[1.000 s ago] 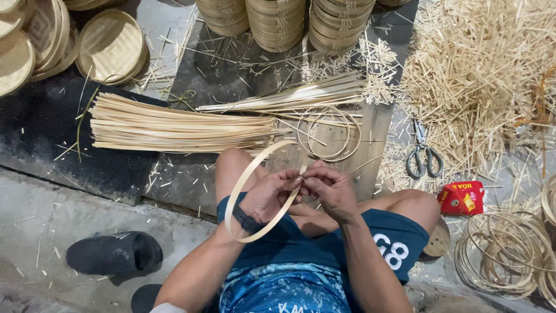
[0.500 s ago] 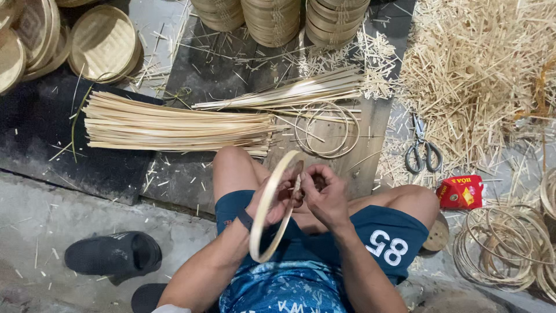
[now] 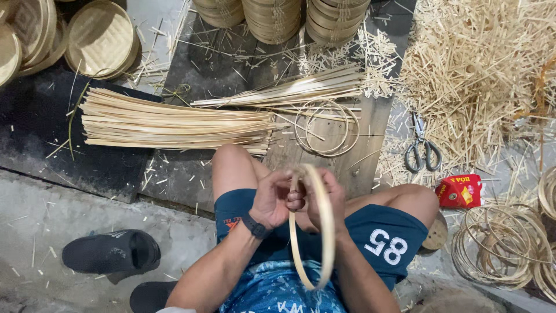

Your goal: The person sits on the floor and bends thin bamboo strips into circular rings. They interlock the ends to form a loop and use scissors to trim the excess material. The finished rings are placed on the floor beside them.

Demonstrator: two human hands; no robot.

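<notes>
Workshop floor strewn with bamboo offcuts. Both hands, left hand [image 3: 271, 200] and right hand [image 3: 324, 200], grip closed on the bamboo hoop [image 3: 315, 232], now turned edge-on from its flatter earlier pose; strip bundle [image 3: 174, 122] lies beyond, scissors [image 3: 423, 152] to the right.

One package is seen: a small red carton [image 3: 460, 191], box-shaped, lying on the floor at the right, just beside the seated person's knee. Its top face is red with yellow lettering and a yellow patch near one corner. It is placed between a pair of scissors [image 3: 422, 152] above it and a heap of bamboo rings [image 3: 501, 246] below and to its right, with loose bamboo splints scattered around it. A white number is printed on the leg of the blue shorts [image 3: 389, 246]. No signs or screens are seen.
</notes>
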